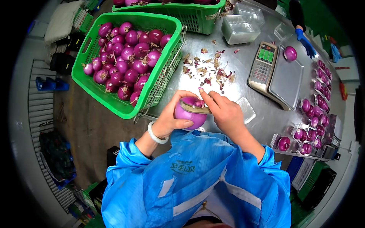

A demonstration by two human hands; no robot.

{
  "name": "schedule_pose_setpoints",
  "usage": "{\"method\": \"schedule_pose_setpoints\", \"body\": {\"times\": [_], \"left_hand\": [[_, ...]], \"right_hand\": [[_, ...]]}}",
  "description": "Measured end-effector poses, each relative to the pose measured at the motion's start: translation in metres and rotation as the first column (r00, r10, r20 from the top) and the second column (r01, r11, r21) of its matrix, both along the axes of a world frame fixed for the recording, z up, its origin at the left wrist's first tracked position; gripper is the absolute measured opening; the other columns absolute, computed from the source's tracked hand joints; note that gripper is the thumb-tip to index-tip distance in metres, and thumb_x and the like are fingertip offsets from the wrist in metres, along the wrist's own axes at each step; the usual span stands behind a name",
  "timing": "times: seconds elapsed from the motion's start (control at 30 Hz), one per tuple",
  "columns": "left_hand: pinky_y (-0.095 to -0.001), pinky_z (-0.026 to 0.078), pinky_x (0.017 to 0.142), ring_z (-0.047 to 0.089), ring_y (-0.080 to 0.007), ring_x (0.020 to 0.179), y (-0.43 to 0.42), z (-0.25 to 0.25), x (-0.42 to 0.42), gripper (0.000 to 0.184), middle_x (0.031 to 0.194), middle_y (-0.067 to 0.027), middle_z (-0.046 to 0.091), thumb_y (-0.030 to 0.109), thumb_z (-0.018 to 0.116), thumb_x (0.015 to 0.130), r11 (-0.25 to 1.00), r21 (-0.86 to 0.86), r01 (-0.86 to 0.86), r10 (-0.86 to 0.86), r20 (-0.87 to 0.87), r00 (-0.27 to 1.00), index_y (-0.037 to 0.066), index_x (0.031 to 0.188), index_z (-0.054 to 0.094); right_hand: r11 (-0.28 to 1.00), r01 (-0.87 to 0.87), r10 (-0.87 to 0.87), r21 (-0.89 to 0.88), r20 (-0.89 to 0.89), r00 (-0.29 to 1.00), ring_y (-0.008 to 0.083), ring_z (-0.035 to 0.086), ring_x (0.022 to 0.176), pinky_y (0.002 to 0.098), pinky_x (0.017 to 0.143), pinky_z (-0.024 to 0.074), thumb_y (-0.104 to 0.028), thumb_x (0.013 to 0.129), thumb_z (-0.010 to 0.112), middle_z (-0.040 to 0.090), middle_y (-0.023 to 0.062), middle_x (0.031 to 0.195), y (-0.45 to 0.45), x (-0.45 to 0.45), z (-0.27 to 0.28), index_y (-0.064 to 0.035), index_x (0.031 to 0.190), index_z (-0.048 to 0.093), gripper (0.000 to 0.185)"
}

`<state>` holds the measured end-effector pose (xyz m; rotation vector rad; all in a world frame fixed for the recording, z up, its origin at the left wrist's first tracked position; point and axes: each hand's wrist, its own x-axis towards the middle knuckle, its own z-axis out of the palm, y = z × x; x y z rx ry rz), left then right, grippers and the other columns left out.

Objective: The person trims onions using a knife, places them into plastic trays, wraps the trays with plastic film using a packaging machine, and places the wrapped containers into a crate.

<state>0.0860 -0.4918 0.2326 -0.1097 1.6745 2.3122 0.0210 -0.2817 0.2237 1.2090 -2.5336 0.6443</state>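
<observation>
My left hand [170,115] is wrapped round a large red onion [192,118], just over the table's near edge. In my right hand [225,110] is a knife, its handle mostly hidden by my fingers. The knife's curved, dull blade [195,108] lies across the upper part of the onion, touching it. My right thumb and index finger are close to the onion's top, where a bit of skin shows. Dry onion skins and root scraps [209,68] are scattered on the metal table [173,89] just beyond my hands.
Left stands a green basket [81,81] full of red onions; another green basket [182,13] is behind it. Clear plastic trays [241,28] are stacked at the back. Right, a scale [262,62] bears an onion [290,53], near another person's blue-gloved hand [305,42]. Packed onions [306,135] line the right edge.
</observation>
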Motion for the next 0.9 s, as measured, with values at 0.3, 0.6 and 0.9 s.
{"method": "schedule_pose_setpoints", "body": {"times": [0.3,0.6,0.9], "left_hand": [[-0.0393,0.047,0.098,0.058,-0.0269,0.113,-0.017,-0.001,0.008,0.079,0.124,-0.0146,0.054,0.018,0.090,0.061,0.582,-0.612,-0.535,0.146,-0.569,0.809,0.006,0.125,0.045],[-0.0469,0.042,0.108,0.051,-0.0339,0.124,0.002,-0.011,0.002,0.076,0.132,-0.0194,0.050,0.038,0.075,0.085,0.768,0.519,-0.375,0.347,0.155,0.925,0.001,0.139,0.036],[-0.0415,0.055,0.079,0.061,-0.0289,0.108,0.008,-0.025,0.018,0.072,0.131,-0.0124,0.054,0.046,0.064,0.086,0.841,0.532,-0.096,-0.059,0.267,0.962,0.011,0.144,0.040]], "right_hand": [[0.977,-0.043,0.048,-0.210,0.017,0.999,0.0178,0.064,0.072,0.0313,0.057,0.0532,-0.004,0.071,0.063,0.065,0.0054,0.104,0.016,0.011,0.006,-0.0091,0.128,0.063,0.057],[0.878,0.144,0.194,-0.457,0.614,0.765,0.0179,0.061,0.067,0.0299,0.055,0.0496,-0.022,0.072,0.086,0.064,0.0074,0.103,-0.022,0.020,0.016,-0.0058,0.125,0.060,0.061],[0.809,0.157,0.203,-0.567,0.519,0.830,0.0179,0.055,0.060,0.0298,0.054,0.0442,-0.010,0.080,0.078,0.062,0.0086,0.083,-0.015,0.009,0.007,-0.0013,0.103,0.067,0.027]]}}
